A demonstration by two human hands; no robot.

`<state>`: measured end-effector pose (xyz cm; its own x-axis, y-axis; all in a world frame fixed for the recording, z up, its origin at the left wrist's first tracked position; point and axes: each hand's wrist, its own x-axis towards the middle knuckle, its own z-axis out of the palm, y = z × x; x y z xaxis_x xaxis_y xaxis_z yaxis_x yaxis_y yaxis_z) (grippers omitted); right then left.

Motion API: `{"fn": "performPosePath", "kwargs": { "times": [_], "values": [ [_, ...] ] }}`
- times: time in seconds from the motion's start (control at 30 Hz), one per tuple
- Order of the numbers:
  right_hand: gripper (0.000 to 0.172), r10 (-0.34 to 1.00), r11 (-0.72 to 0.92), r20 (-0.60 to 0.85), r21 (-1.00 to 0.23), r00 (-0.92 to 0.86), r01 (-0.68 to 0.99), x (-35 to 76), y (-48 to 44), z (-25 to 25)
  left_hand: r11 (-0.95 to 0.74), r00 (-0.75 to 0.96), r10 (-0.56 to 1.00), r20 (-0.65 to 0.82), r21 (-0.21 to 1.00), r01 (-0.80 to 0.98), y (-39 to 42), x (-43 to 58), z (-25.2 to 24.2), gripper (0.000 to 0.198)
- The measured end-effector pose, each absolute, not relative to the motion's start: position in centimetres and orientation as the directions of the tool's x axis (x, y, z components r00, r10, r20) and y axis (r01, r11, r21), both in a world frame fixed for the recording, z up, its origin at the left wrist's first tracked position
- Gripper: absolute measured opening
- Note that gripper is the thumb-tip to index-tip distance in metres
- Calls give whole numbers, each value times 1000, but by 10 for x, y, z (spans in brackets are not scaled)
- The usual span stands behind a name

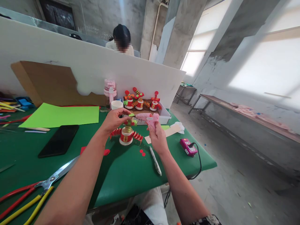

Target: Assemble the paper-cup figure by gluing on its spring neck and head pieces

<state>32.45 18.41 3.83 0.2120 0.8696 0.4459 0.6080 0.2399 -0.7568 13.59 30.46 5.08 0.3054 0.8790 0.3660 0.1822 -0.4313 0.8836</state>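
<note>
one glue gun (153,119) is near four little figures (126,137).

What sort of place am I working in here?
Probably a craft workshop: a pink glue gun in use, scissors on the green table, and three paper figures in a white box suggest it.

The glue gun (153,119) is pink, and the paper figure (126,137) joins a red, white-edged cup body to red pleated arms (137,136) and yellow-green upper folds (128,128) — all against a deep green bench (122,178). Lime green fills the large sheet (67,115), black the phone (58,140), magenta the corded box (188,147); the scissors (50,181) mix silver — blades only — with red and yellow handles (20,191).
</note>
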Motion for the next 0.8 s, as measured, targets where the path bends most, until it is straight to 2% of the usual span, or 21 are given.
{"fn": "performPosePath", "kwargs": {
  "times": [0.4, 0.63, 0.73, 0.8],
  "values": [
    [22, 857, 225, 474, -697, 202, 681, 326, 181, 43, -466, 283, 868, 407, 864, 187, 302, 137, 53, 41],
    [24, 863, 197, 463, -677, 203, 709, 326, 178, 47, -441, 303, 874, 379, 881, 170, 303, 138, 50, 40],
    [23, 847, 206, 471, -718, 247, 665, 328, 178, 45, -439, 303, 874, 380, 885, 158, 304, 138, 48, 41],
    [20, 859, 222, 425, -810, 284, 542, 330, 180, 42, -435, 299, 875, 381, 889, 142, 306, 138, 47, 43]
  ]
}}
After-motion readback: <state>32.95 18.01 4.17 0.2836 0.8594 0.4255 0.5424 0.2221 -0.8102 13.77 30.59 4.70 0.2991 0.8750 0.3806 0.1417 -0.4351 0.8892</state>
